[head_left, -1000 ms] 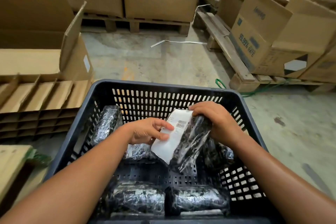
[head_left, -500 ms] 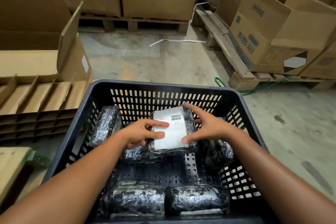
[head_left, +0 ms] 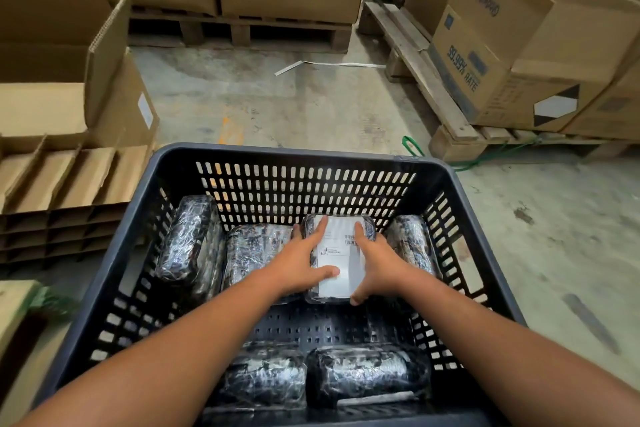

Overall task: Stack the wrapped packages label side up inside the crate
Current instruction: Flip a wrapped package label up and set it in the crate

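Both hands on one package [head_left: 341, 255], label up, in the back row of the crate [head_left: 301, 156]. Left hand [head_left: 298, 265] flat on its left side, right hand [head_left: 375, 262] on its right, fingers spread over the label. Wrapped packages either side of it, two more at the near wall.

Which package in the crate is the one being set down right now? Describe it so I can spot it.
Look in the dark slotted crate, along its far wall. The labelled package lies in that back row, between the left hand and the right hand. It alone shows a white label with a barcode facing up; the neighbours show only shiny black wrap.
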